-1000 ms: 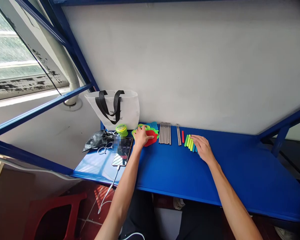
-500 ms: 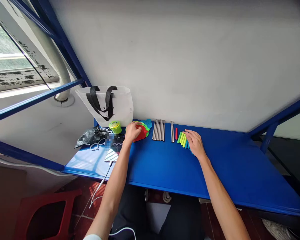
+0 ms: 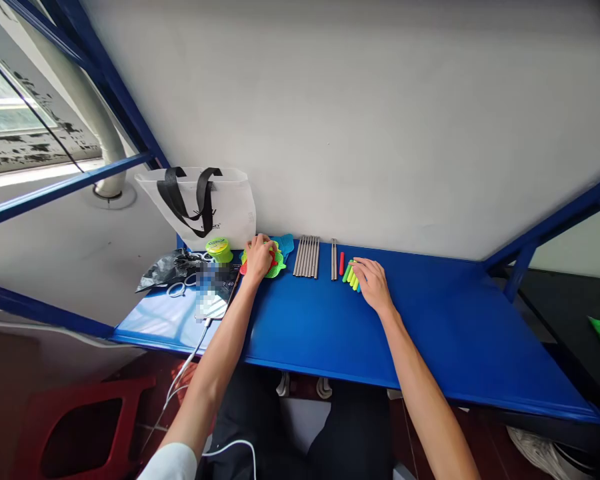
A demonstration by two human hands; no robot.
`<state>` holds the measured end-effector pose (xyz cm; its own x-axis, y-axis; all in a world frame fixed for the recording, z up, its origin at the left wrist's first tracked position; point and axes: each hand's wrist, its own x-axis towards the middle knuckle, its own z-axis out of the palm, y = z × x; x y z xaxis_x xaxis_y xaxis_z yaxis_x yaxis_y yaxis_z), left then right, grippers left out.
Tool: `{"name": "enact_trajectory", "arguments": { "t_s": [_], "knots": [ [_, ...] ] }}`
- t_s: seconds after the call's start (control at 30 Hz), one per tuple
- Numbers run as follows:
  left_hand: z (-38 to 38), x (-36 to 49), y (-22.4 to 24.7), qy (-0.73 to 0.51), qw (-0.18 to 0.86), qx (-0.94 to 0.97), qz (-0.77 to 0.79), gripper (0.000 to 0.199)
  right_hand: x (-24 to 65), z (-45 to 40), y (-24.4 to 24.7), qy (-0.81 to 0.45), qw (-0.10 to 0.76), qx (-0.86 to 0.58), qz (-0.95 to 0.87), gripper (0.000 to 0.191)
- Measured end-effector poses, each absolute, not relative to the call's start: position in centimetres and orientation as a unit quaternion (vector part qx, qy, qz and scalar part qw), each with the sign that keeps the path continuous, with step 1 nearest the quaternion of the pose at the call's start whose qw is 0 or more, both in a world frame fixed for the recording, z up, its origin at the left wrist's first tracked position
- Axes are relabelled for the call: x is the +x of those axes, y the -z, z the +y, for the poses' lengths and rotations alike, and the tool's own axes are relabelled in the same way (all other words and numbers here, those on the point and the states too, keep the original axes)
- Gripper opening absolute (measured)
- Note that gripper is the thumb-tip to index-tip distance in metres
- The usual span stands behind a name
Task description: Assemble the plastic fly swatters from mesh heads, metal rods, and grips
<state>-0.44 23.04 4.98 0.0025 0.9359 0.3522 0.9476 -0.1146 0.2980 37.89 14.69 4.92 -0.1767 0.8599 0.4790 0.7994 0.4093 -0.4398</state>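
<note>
Near the table's point(image 3: 300, 327) back edge, metal rods point(image 3: 307, 257) already lie aligned, while mesh pieces point(image 3: 279, 266) overlap under the left hand point(image 3: 259, 257), right hand point(image 3: 372, 280) over coloured sticks point(image 3: 353, 279), both grips unclear.

The left hand point(image 3: 259, 257) covers much of the red mesh piece point(image 3: 243, 268); whether its fingers pinch anything is unclear. The right hand point(image 3: 373, 283) hides part of the coloured sticks point(image 3: 353, 277), so their number cannot be told. Pixelation blurs some of the phone point(image 3: 226, 291). Lettering on the white tote bag point(image 3: 230, 207) and the green tub point(image 3: 220, 251) is too small to read. The picture's edges crop the window point(image 3: 7, 119) and the red stool point(image 3: 130, 413).
</note>
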Motion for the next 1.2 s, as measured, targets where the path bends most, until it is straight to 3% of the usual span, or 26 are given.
{"name": "enact_trajectory", "arguments": {
  "t_s": [0.27, 0.4, 0.53, 0.63, 1.0, 1.2],
  "knots": [
    [21.8, 0.3, -6.7, 0.301, 0.028, -0.685, -0.662, 0.04, 39.6, 14.9, -5.3, 0.003, 0.35, -0.582, -0.734, 0.058],
    [20.0, 3.7, -6.9, 0.353, 0.018, -0.726, -0.59, 0.032, 40.8, 15.0, -4.8, -0.006, 0.312, -0.595, -0.741, 0.059],
    [17.8, 7.8, -5.9, 0.312, 0.001, -0.824, -0.473, 0.031, 40.8, 15.0, -3.6, -0.038, 0.269, -0.595, -0.756, 0.061],
    [16.8, 9.9, -5.0, 0.253, 0.002, -0.885, -0.39, 0.044, 40.2, 15.3, -2.7, -0.063, 0.265, -0.603, -0.75, 0.064],
    [16.6, 11.0, -4.3, 0.207, -0.01, -0.917, -0.342, 0.052, 41.0, 17.0, -3.6, -0.125, 0.365, -0.605, -0.697, 0.076],
    [16.3, 11.4, -3.9, 0.218, 0.004, -0.917, -0.335, 0.041, 40.8, 15.6, -3.3, -0.11, 0.246, -0.593, -0.759, 0.066]
  ]
}}
